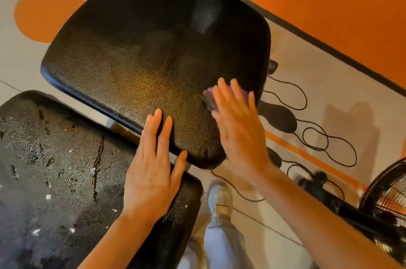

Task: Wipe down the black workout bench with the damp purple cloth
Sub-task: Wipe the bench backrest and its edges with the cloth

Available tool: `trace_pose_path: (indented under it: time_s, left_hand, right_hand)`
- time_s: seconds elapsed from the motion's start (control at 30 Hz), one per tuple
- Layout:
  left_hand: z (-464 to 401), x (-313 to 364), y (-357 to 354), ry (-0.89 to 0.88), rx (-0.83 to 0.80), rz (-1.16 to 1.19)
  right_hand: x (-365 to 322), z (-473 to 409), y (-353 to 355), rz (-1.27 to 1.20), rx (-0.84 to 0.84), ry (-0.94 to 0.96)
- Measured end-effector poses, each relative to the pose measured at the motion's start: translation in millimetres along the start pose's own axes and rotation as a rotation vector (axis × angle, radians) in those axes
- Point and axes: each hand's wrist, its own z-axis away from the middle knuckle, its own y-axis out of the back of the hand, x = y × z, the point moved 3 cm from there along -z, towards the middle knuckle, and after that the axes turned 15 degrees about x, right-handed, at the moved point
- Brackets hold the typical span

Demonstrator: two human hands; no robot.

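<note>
At lower centre our left hand [151, 172] rests flat, fingers spread, bracing the black bench pad [153, 49]. Just right, our right hand [239, 123] presses the purple cloth [209, 98] flat-fingered against the pad's right edge. We judge wiping underway; next calls for sweeping toward the upper left.

The person is wearing light grey-blue trousers [222, 244] at the bottom middle of the frame. A pale grey shoe [220, 199] is showing just above them. Both arms are showing bare, with no sleeves.
</note>
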Motion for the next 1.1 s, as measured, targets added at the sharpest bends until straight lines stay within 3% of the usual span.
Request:
trace_pose_path:
  time_s: [0.1,0.17,0.27,0.33,0.47,0.53,0.63,0.7,0.77,0.83,0.93,1.03,1.1]
  left_hand:
    - [0,0,-1,-0.012,0.003,-0.014]
    - [0,1,0,-0.011,0.011,-0.007]
    - [0,1,1,-0.015,0.021,0.026]
    - [0,0,1,-0.016,0.021,0.033]
    - [0,1,1,-0.019,0.034,0.017]
    - [0,3,1,-0.013,0.020,0.010]
    - [-1,5,4,0.011,0.001,0.010]
    - [-1,8,5,0.008,-0.009,0.008]
    - [-2,10,7,0.008,-0.007,0.010]
    - [-5,15,8,0.005,-0.003,0.024]
    - [-16,29,3,-0.056,-0.031,0.099]
    - [-31,48,-7,-0.145,-0.059,0.186]
    - [-40,56,-14,-0.150,-0.072,0.200]
  right_hand:
    - [32,-61,-13,0.049,0.053,-0.256]
    - [13,-33,-9,0.012,0.090,-0.308]
    - [-39,54,14,-0.039,-0.022,-0.075]
    - [-28,56,10,-0.100,-0.053,0.038]
    - [33,-41,-8,-0.128,0.110,-0.283]
    - [21,-27,-9,-0.145,0.150,-0.394]
    - [-35,55,10,-0.189,0.036,-0.194]
    - [-33,70,11,-0.241,-0.017,-0.052]
    - [-2,29,1,-0.281,0.026,-0.088]
    - [29,-22,-7,-0.300,0.116,-0.244]
    - [24,-20,-9,-0.301,0.157,-0.398]
    - [-5,37,5,-0.246,0.116,-0.210]
    - [17,20,1,-0.295,0.096,-0.157]
